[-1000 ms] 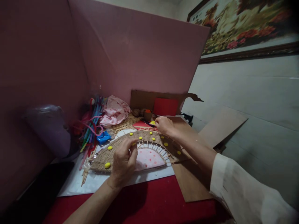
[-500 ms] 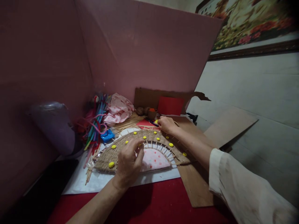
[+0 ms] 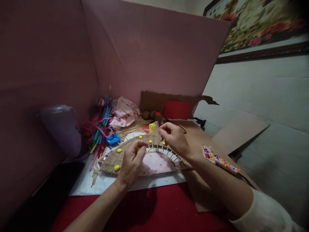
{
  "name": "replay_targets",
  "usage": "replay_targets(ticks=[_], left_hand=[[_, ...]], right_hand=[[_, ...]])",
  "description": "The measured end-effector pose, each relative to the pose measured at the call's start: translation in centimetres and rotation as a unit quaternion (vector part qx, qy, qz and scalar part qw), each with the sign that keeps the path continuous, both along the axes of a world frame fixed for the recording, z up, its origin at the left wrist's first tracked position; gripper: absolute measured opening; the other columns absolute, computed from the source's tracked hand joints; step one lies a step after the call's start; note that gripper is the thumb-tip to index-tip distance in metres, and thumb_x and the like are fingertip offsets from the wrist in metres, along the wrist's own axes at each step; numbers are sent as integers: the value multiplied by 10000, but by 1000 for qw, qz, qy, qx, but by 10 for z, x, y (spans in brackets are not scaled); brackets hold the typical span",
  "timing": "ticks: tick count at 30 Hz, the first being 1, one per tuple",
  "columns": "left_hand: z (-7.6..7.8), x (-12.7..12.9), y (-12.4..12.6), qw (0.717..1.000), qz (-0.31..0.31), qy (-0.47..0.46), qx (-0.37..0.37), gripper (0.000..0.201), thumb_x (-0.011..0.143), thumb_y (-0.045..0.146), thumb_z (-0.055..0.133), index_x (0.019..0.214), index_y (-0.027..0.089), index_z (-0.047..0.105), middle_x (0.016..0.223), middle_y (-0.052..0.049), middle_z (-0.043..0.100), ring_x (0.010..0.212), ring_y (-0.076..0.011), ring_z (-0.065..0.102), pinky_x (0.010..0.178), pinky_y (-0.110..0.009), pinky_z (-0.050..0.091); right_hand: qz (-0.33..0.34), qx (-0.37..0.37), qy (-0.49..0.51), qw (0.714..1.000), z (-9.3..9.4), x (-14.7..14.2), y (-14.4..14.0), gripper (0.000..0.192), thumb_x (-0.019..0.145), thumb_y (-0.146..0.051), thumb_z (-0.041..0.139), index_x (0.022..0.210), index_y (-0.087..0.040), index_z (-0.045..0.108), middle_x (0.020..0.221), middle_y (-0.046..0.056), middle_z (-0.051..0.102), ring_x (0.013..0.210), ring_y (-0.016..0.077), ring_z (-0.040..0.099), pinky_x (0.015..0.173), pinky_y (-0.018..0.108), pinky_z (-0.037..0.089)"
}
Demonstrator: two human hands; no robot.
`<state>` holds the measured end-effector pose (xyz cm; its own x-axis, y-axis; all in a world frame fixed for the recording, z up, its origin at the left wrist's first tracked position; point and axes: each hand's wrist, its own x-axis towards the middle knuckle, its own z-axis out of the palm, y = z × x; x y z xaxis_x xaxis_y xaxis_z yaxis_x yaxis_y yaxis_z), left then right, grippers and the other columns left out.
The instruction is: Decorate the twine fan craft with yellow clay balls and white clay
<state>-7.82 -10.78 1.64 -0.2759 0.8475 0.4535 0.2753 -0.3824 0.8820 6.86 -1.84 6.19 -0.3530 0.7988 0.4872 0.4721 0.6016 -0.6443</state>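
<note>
A half-round woven fan [image 3: 113, 161] of twine over thin sticks lies on white paper [image 3: 154, 182], dotted with small yellow blobs [image 3: 117, 168]. Its inner part shows pink spotted paper [image 3: 155, 164]. My left hand [image 3: 131, 162] rests on the weave near its top edge, fingertips pinched together at a yellow blob. My right hand [image 3: 173, 137] hovers just above the fan's upper rim and grips a small clear bag of yellow clay [image 3: 153, 128].
Coloured pipe cleaners [image 3: 102, 125], a blue object [image 3: 113, 139], pink spotted cloth [image 3: 124, 112] and loose sticks [image 3: 132, 126] lie behind the fan. Brown cardboard [image 3: 200, 187] lies right, with a patterned strip [image 3: 218, 159] on it. Pink boards wall in the back and left. A purple jug [image 3: 62, 129] stands left.
My right hand has come back from the far side of the fan, now holding up the bag of yellow clay. My left hand stayed on the weave.
</note>
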Motion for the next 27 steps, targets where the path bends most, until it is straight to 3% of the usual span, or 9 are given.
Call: replay_targets(ticks=[3,5,11,16,22,27], left_hand=[[3,1,-2,997,-68,-5,-20,226,874,353,458,786,175,567,608,35,446,534,-96,392,504,-224,319],[3,0,-2,997,-73,18,-13,252,878,376,461,737,177,522,622,36,427,555,-97,386,524,-230,317],[-2,-6,3,984,-35,171,26,229,908,283,407,708,186,462,642,32,449,599,-110,423,571,-242,323],[-3,-5,3,967,-4,251,49,156,875,204,424,738,182,496,636,29,486,588,-110,451,572,-237,327],[-4,-1,5,971,52,229,43,205,835,206,461,631,188,463,535,51,433,493,-93,398,503,-223,293],[-4,-2,4,969,61,235,48,213,826,191,460,613,192,452,519,50,428,477,-94,398,493,-222,288]], right_hand=[[52,106,53,992,-14,-8,-38,116,841,-167,486,755,-161,563,673,21,601,619,138,568,592,244,423],[85,164,42,982,-22,-13,-50,111,834,-127,481,763,-162,559,735,39,598,698,155,561,653,265,420],[115,133,56,983,-35,-14,-48,115,864,-120,463,780,-167,526,707,19,550,667,142,541,626,248,413],[76,192,7,978,-45,-16,-49,100,879,-134,391,823,-178,460,745,40,529,663,165,535,609,275,434],[-29,233,-67,970,-53,-25,-55,126,909,-174,321,827,-186,416,695,50,524,584,195,532,519,306,430],[-40,233,-91,967,-53,-25,-55,132,905,-168,312,837,-185,423,691,54,537,576,205,533,503,317,427]])
